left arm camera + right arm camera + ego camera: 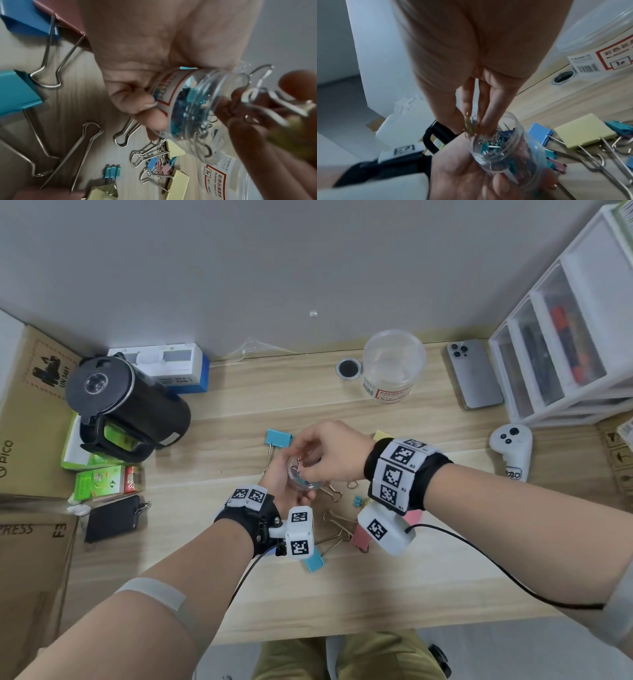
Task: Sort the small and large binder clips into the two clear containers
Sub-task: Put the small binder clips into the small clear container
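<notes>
The small clear container [303, 474], part full of small binder clips, is above the middle of the wooden table [411, 577], gripped by the left hand [284, 491] with fingers curled round its wall. The right hand [329, 453] pinches a small yellow-green clip [468, 125] at its open mouth. Large clips [279, 438] lie around it from 11 to 6 o'clock; the large clear container [392, 366] stands at 1 o'clock, a black kettle [126, 402] at 10.
</notes>
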`<move>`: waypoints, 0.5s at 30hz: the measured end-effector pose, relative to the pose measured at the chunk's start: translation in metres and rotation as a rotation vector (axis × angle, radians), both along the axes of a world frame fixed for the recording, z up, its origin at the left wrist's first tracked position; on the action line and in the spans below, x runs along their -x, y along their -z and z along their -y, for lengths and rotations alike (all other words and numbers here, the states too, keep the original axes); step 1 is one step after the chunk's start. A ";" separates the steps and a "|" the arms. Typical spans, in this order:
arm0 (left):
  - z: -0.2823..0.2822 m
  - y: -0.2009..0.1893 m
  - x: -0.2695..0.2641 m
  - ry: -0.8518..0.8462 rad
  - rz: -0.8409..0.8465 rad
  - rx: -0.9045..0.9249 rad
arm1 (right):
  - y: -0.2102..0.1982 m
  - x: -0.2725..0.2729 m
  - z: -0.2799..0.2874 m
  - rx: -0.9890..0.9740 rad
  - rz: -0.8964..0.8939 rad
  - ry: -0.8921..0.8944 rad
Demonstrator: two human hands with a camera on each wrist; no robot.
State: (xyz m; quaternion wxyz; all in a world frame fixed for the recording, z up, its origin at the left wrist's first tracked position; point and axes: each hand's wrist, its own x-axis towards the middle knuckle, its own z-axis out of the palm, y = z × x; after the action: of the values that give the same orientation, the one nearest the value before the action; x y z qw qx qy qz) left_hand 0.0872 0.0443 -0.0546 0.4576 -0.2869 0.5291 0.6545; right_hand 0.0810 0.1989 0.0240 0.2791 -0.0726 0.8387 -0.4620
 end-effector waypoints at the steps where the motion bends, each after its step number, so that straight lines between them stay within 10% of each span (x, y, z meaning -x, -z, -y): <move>1: 0.001 0.001 0.000 0.003 -0.002 -0.007 | 0.000 0.001 -0.001 0.038 0.024 0.030; 7: 0.009 -0.001 -0.004 0.006 0.021 -0.035 | 0.004 0.001 -0.017 0.206 0.005 0.264; 15: 0.019 -0.009 -0.009 0.013 0.047 -0.042 | 0.056 -0.036 -0.052 -0.494 0.050 -0.093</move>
State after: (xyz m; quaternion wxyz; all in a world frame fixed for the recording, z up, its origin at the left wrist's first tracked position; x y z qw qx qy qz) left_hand 0.0967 0.0252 -0.0453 0.4801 -0.2888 0.5062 0.6556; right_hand 0.1167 0.2510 -0.0316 0.3301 -0.0295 0.9147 -0.2314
